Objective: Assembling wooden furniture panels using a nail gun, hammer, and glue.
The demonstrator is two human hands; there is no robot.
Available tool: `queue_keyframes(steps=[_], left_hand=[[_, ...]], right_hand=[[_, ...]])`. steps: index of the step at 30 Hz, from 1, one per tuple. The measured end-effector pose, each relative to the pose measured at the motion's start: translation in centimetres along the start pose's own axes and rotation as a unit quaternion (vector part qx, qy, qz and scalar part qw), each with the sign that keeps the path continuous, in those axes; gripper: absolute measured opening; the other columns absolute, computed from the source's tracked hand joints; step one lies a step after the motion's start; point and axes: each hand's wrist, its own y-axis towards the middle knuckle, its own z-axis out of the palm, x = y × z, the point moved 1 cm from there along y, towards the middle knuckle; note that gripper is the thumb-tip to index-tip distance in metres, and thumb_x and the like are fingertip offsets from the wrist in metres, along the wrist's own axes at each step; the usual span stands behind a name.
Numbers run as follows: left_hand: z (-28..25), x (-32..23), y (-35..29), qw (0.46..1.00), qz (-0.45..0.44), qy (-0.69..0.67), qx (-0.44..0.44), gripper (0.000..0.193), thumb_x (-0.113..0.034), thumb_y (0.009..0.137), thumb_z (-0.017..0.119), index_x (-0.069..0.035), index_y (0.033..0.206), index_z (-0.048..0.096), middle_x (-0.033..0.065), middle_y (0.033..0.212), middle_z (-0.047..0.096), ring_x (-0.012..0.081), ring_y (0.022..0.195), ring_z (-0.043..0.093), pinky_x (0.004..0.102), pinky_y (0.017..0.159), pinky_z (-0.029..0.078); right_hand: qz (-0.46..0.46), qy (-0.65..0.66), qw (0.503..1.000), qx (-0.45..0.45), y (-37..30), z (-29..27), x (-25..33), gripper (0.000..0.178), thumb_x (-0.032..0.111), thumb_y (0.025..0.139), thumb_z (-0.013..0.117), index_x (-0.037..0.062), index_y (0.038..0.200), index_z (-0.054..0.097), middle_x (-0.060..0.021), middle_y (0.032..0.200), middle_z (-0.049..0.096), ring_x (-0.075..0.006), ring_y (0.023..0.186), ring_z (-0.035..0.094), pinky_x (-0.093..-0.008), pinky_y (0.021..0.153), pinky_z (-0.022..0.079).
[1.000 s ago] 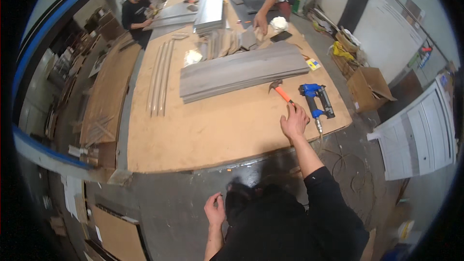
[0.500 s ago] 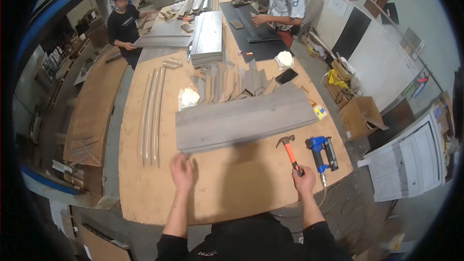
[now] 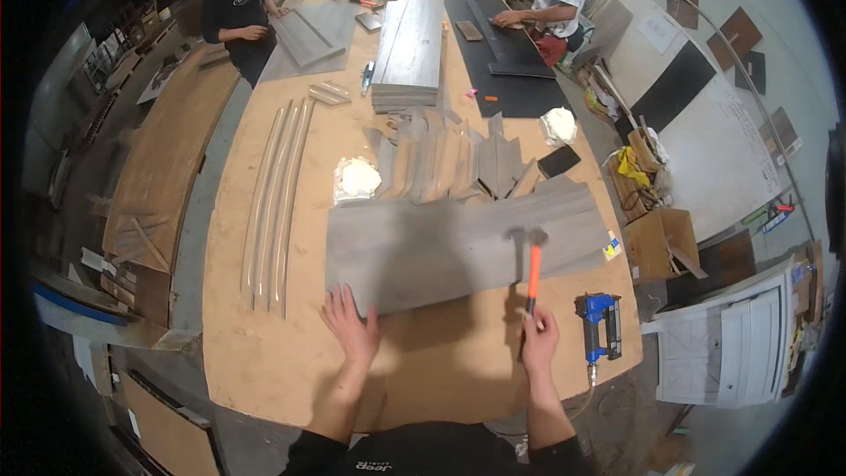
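Note:
A long grey wood-grain panel (image 3: 423,247) lies across the tabletop in front of me. My left hand (image 3: 351,328) is at its near left corner, fingers spread, touching the edge and holding nothing. In my right hand (image 3: 539,342) is a claw hammer (image 3: 534,269) with an orange and black handle, its fingers wrapped round the lower grip. The hammer head is raised over the right part of the panel and casts a shadow there. To the right of that hand a blue nail gun (image 3: 601,326) with a hose lies on the table.
Beyond the panel are many angled grey pieces (image 3: 441,154), two white lumps (image 3: 357,179), a dark phone (image 3: 559,161) and a board stack (image 3: 408,44). Long thin strips (image 3: 278,203) lie at left. Two people (image 3: 238,4) work at the far end. A cardboard box (image 3: 661,242) stands off the right edge.
My right hand has lifted the hammer off the tabletop and brought it over the panel. My left hand has opened out against the panel's corner. The view has shifted slightly.

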Motion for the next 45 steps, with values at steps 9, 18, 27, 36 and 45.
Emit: queue_keyframes(steps=[9,18,27,36,45], left_hand=[[-0.6,-0.2,-5.9,0.995,-0.041,-0.088,-0.033,0.075,-0.031,0.085,0.073,-0.005,0.148,0.044,0.0239,0.150,0.042,0.0438,0.141,0.036,0.0651,0.116,0.021],[-0.8,-0.1,-5.3,0.944,-0.177,-0.267,0.074,0.080,-0.024,0.086,0.075,-0.006,0.154,0.035,0.0218,0.146,0.048,0.0394,0.137,0.043,0.0562,0.117,0.027],[-4.1,0.0,-5.9,0.789,-0.284,-0.488,0.242,0.062,-0.004,0.098,0.056,-0.007,0.153,0.026,0.0165,0.142,0.046,0.0300,0.119,0.056,0.0386,0.078,0.061],[-10.4,9.9,-21.4,0.781,-0.244,-0.452,0.355,0.073,-0.016,0.097,0.065,-0.011,0.155,0.020,0.0173,0.149,0.041,0.0307,0.127,0.051,0.0442,0.085,0.058],[-20.6,17.5,-23.9,0.847,-0.358,-0.321,0.227,0.055,-0.006,0.090,0.059,-0.001,0.143,0.048,0.0116,0.127,0.062,0.0241,0.116,0.058,0.0386,0.101,0.045]], right_hand=[[0.160,0.281,0.944,0.063,15.9,24.3,5.7,0.038,0.024,0.098,0.065,0.0024,0.129,0.060,-0.0041,0.093,0.065,-0.0099,0.072,0.059,-0.0257,0.054,0.044],[-0.015,0.131,0.982,0.134,10.1,22.0,3.9,0.031,0.012,0.096,0.062,0.0015,0.125,0.064,-0.0059,0.102,0.068,-0.0148,0.091,0.061,-0.0278,0.079,0.048],[0.162,0.219,0.962,0.011,-0.3,-0.1,-7.7,0.034,0.018,0.099,0.063,0.0026,0.129,0.060,-0.0084,0.114,0.069,-0.0176,0.097,0.066,-0.0291,0.082,0.052],[0.261,0.319,0.907,0.087,4.1,-1.5,-8.2,0.031,0.031,0.103,0.054,0.0091,0.124,0.061,-0.0033,0.110,0.068,-0.0164,0.095,0.065,-0.0321,0.080,0.052],[0.165,0.126,0.970,0.129,-6.5,-6.5,-10.6,0.042,0.016,0.094,0.069,-0.0082,0.127,0.058,-0.0156,0.122,0.065,-0.0243,0.112,0.060,-0.0374,0.100,0.045]])
